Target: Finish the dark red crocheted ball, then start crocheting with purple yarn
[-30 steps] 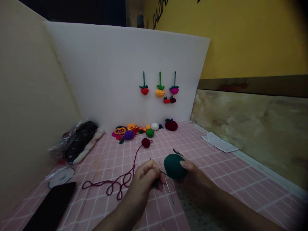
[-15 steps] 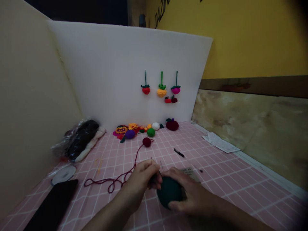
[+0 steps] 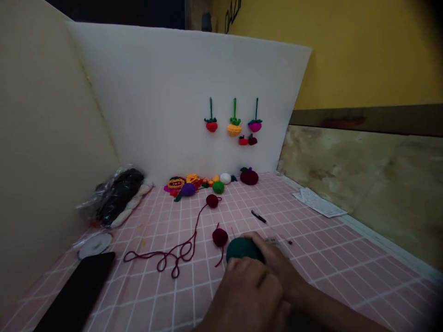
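Observation:
A dark green ball of yarn (image 3: 244,249) sits low in front of me. My right hand (image 3: 277,265) is closed round its right side, thumb out of sight. Crossing the near side of the ball, my left hand (image 3: 247,293) has its fingers curled in and touching it; what they pinch, if anything, is hidden. Just left of the ball lies a small dark red crocheted piece (image 3: 220,237) with short yarn tails. A thin needle-like rod (image 3: 233,232) stands beside it, and a brown card with writing (image 3: 275,244) lies partly behind my right hand.
A dark red yarn ball (image 3: 212,200) trails a looped strand over the pink checked cloth. A black pen (image 3: 258,216) lies to the right, a dark phone-like slab (image 3: 78,293) at left. Crocheted pieces (image 3: 188,189) line the white back panel (image 3: 155,101); bagged yarn (image 3: 121,198) stands left.
My left hand has moved right and toward me, over the near side of the green ball. The small dark red piece now shows in the open. The view has shifted slightly.

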Demonstrator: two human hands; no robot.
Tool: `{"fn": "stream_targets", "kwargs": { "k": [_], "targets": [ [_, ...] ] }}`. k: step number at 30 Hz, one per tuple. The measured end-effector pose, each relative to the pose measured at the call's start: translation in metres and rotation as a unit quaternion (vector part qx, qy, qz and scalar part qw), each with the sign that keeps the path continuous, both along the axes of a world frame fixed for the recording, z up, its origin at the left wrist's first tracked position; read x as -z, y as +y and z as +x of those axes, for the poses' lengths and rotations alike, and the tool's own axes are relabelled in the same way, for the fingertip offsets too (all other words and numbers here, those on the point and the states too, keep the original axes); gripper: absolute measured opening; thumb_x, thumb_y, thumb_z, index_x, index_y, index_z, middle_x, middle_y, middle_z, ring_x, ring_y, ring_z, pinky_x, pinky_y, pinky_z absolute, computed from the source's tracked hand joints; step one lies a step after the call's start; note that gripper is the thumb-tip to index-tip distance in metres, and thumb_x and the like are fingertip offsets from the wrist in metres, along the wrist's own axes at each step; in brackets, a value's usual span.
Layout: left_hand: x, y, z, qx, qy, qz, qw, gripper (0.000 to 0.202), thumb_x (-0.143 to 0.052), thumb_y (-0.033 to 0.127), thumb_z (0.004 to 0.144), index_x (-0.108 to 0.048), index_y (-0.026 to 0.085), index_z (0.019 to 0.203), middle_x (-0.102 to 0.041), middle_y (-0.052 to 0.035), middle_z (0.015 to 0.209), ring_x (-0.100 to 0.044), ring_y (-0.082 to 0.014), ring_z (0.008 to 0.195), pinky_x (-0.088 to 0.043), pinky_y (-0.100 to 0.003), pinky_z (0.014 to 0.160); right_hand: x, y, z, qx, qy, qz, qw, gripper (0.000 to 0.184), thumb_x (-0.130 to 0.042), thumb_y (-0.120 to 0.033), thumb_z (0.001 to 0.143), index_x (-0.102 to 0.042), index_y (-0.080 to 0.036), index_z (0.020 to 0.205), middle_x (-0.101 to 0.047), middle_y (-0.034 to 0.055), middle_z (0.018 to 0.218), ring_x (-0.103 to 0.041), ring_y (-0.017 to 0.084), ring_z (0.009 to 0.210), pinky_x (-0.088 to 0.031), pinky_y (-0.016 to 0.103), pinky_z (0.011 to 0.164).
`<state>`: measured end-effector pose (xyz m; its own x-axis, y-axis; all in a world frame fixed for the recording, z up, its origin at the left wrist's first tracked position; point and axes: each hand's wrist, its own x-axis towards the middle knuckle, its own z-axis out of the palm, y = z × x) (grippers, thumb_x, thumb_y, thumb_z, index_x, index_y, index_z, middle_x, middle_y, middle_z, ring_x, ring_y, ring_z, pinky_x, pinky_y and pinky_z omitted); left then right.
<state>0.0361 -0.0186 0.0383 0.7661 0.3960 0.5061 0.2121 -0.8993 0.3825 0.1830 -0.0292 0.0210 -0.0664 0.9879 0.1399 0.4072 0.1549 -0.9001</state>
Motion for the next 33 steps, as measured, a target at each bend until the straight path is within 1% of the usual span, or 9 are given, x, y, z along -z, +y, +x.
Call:
{"fn": "stream_targets", "kwargs": {
  "k": [3, 7, 13, 15, 18, 23, 27, 29, 33],
  "targets": [
    [0.007, -0.002, 0.006, 0.003, -0.041, 0.060, 0.997, 0.012, -0.052, 0.020, 0.083, -0.057, 0.016, 0.073, -0.064, -0.0075, 0.079, -0.056, -0.0206, 0.076, -0.036, -0.038, 0.068, -0.007, -0.001, -0.002, -0.011, 0.116, -0.019, 0.993, 0.041, -0.061, -0.018, 0.078, -0.060, -0.025, 0.118, -0.068, 0.0030, 0.105, -0.058, 0.026, 0.110, -0.042, 0.038, 0.095],
    [-0.005, -0.003, 0.001, 0.009, -0.069, 0.063, 0.996, 0.012, -0.050, 0.017, 0.080, -0.055, 0.016, 0.069, -0.063, -0.0064, 0.075, -0.057, -0.0193, 0.074, -0.037, -0.036, 0.066, -0.011, -0.002, -0.002, -0.084, 0.272, -0.077, 0.955, 0.051, -0.073, -0.018, 0.070, -0.062, -0.029, 0.118, -0.067, 0.0017, 0.114, -0.057, 0.024, 0.115, -0.041, 0.036, 0.101],
    [-0.024, 0.001, -0.012, 0.016, -0.064, 0.036, 0.997, 0.012, -0.051, 0.015, 0.081, -0.059, 0.016, 0.072, -0.066, -0.0094, 0.083, -0.060, -0.0223, 0.085, -0.039, -0.039, 0.075, -0.008, 0.002, 0.003, -0.190, 0.531, -0.211, 0.798, 0.032, -0.072, -0.037, 0.071, -0.069, -0.020, 0.098, -0.070, 0.0042, 0.093, -0.065, 0.020, 0.093, -0.048, 0.031, 0.085],
    [-0.017, 0.003, -0.011, 0.032, -0.025, 0.041, 0.998, 0.013, -0.051, 0.018, 0.084, -0.061, 0.017, 0.074, -0.066, -0.0086, 0.081, -0.059, -0.0226, 0.086, -0.038, -0.039, 0.076, -0.004, 0.002, 0.002, -0.184, 0.555, -0.235, 0.776, 0.035, -0.068, -0.048, 0.077, -0.069, -0.018, 0.093, -0.070, 0.0049, 0.087, -0.066, 0.019, 0.089, -0.049, 0.028, 0.082],
    [0.001, 0.006, -0.005, 0.083, 0.045, 0.078, 0.992, 0.016, -0.057, 0.025, 0.087, -0.062, 0.018, 0.073, -0.066, -0.0056, 0.076, -0.058, -0.0209, 0.081, -0.038, -0.038, 0.077, 0.002, 0.000, -0.003, -0.160, 0.537, -0.310, 0.768, 0.038, -0.072, -0.051, 0.075, -0.071, -0.014, 0.085, -0.072, 0.0060, 0.079, -0.069, 0.017, 0.079, -0.050, 0.024, 0.076],
    [0.019, 0.005, 0.001, 0.096, 0.079, 0.145, 0.982, 0.013, -0.061, 0.025, 0.086, -0.065, 0.016, 0.078, -0.069, -0.0068, 0.079, -0.058, -0.0224, 0.090, -0.027, -0.039, 0.107, 0.000, -0.001, -0.007, -0.025, 0.534, -0.411, 0.738, 0.042, -0.063, -0.047, 0.083, -0.067, -0.011, 0.061, -0.069, 0.0079, 0.061, -0.067, 0.014, 0.059, -0.050, 0.022, 0.059],
    [0.004, 0.005, -0.007, 0.078, 0.060, 0.119, 0.988, 0.013, -0.053, 0.021, 0.088, -0.065, 0.015, 0.086, -0.069, -0.0098, 0.088, -0.056, -0.0236, 0.097, -0.029, -0.040, 0.106, -0.009, 0.007, 0.005, 0.030, 0.554, -0.371, 0.745, 0.048, -0.060, -0.056, 0.081, -0.068, -0.010, 0.068, -0.071, 0.0108, 0.066, -0.067, 0.019, 0.063, -0.053, 0.028, 0.061],
    [-0.009, 0.007, -0.015, 0.058, 0.057, 0.102, 0.992, 0.015, -0.049, 0.017, 0.088, -0.064, 0.016, 0.087, -0.068, -0.0110, 0.091, -0.056, -0.0240, 0.094, -0.034, -0.041, 0.098, -0.012, 0.013, 0.015, 0.053, 0.560, -0.326, 0.760, 0.046, -0.059, -0.056, 0.081, -0.069, -0.011, 0.075, -0.071, 0.0097, 0.068, -0.064, 0.017, 0.058, -0.049, 0.025, 0.051],
    [-0.037, 0.014, -0.033, 0.016, 0.096, 0.096, 0.991, 0.013, -0.047, 0.016, 0.087, -0.060, 0.016, 0.087, -0.065, -0.0102, 0.088, -0.055, -0.0235, 0.085, -0.039, -0.038, 0.082, -0.017, 0.020, 0.033, 0.005, 0.530, -0.283, 0.800, 0.050, -0.052, -0.057, 0.085, -0.069, -0.010, 0.086, -0.066, 0.0100, 0.064, -0.057, 0.013, 0.047, -0.039, 0.019, 0.038]
  ]
}}
